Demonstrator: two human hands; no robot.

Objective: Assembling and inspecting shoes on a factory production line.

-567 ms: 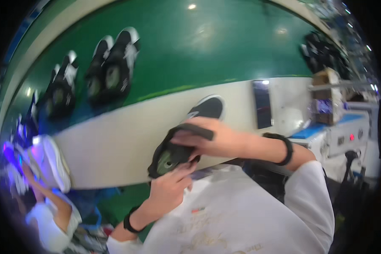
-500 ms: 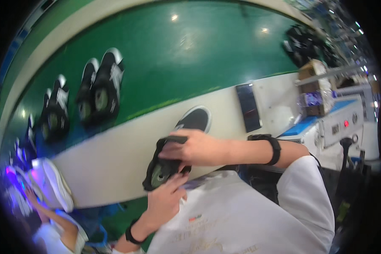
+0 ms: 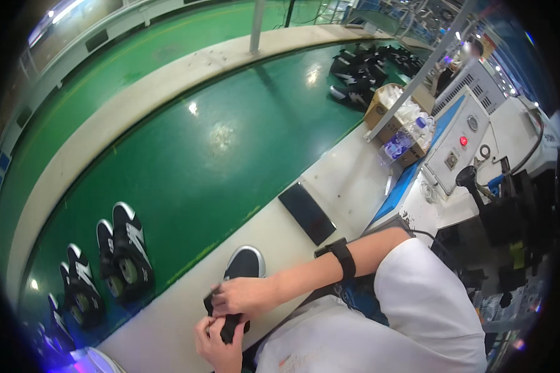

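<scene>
Head view: black shoe (image 3: 241, 266) on white ledge (image 3: 174, 317), left of & nearer than phone (image 3: 307, 213), toe away.
R hand (image 3: 247, 296): fingers together, clamped on heel end, tips part hidden; prob. steadying.
L hand (image 3: 219, 343): fingers pinched on same end, prob. bracing vs R.
Phone: flat, prob. set aside.
Shoe pair (image 3: 126, 256): left of phone, prob. grouped as match.

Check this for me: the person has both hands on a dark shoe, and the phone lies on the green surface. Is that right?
Not quite: the phone lies on the white tabletop, not on the green surface, as the head view shows. The left hand and right hand are indeed both on a dark shoe.
</scene>
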